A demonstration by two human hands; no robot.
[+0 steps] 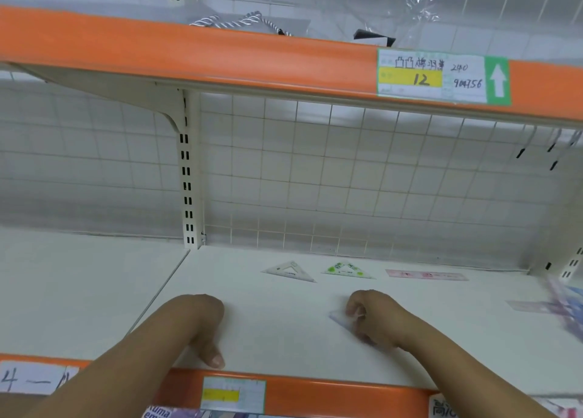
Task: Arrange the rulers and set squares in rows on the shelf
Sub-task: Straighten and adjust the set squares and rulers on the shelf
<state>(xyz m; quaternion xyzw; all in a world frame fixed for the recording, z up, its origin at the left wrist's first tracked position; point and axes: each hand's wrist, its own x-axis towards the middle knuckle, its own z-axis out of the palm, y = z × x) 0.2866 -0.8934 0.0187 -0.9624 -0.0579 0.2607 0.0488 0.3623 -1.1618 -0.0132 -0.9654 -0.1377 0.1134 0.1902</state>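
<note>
Setting: a white store shelf with an orange front edge and a wire grid back panel, seen from above the person's arms.
Back row: a clear set square, a green-patterned set square just to its right, then a pink ruler. All lie flat and apart from each other.
Right hand: fingers curled round a pale translucent set square, low over the shelf in front of the green-patterned one. Whether it touches the shelf cannot be told.
Left hand: fingers curled under with nothing in them, resting on the shelf near the front edge.
Far right: a pale purple ruler lying flat.
Upper shelf edge: a handwritten price label showing 12.
</note>
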